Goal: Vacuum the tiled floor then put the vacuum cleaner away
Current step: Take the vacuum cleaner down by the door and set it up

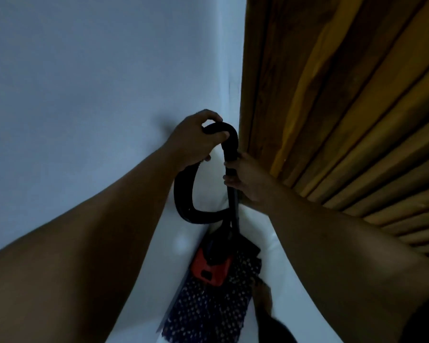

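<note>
The black hose (pixel 183 194) is being gripped at its curved top end by the left hand (pixel 196 139), whose fingers (pixel 216 136) are being wrapped around it. The tube (pixel 232 184) below the bend is being clasped by the right hand (pixel 245 179), fingers curled around it. The red vacuum cleaner (pixel 212 266) is being kept on a dotted dark mat (pixel 208 308) on the floor, in the corner between the pale wall (pixel 84 82) and the wooden door (pixel 344 95).
</note>
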